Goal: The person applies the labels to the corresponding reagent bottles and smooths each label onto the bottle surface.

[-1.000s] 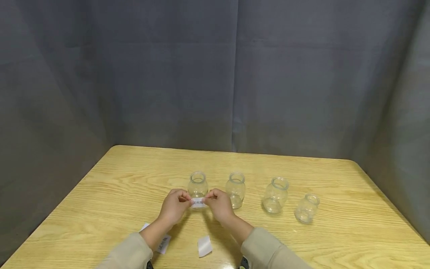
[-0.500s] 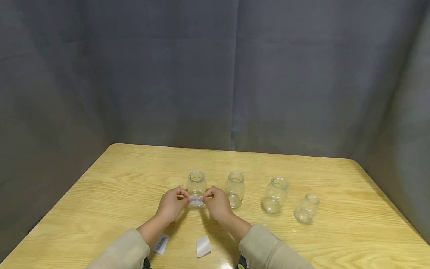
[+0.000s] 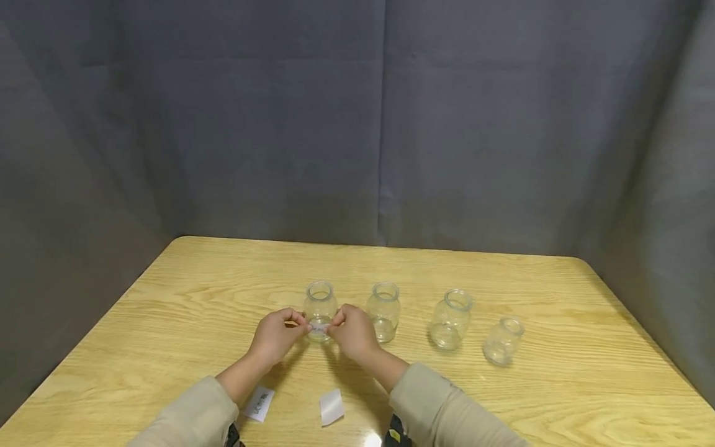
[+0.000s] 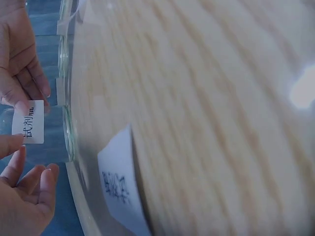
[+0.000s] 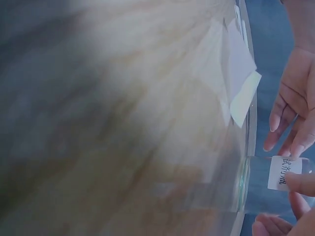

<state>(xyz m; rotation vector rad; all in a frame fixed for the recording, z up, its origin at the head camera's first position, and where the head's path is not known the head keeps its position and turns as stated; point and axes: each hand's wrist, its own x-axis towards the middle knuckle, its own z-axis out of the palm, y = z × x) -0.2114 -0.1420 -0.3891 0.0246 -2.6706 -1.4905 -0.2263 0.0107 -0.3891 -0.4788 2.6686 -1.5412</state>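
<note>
A small white paper label with printed dark characters (image 4: 34, 125) lies against the front of the leftmost glass jar (image 3: 321, 304), low on its side. My left hand (image 3: 275, 335) pinches the label's left end between thumb and forefinger. At the right end, my right hand (image 3: 355, 333) does the same, its thumb (image 5: 299, 183) lying over the printed face. In the left wrist view the remaining fingers of both hands are spread loosely beside the jar. The jar stands upright on the wooden table (image 3: 184, 310).
To the right stand a second jar (image 3: 383, 310), a third (image 3: 450, 320) and a smaller one (image 3: 503, 341). Another printed label (image 3: 259, 403) lies by my left sleeve, and a plain white paper piece (image 3: 332, 406) is between my forearms. Dark curtain (image 3: 279, 124) surrounds the table.
Both hands have brought the label forward, from just before the leftmost jar to against its glass. The view has shifted slightly. The other jars and loose papers stay where they were.
</note>
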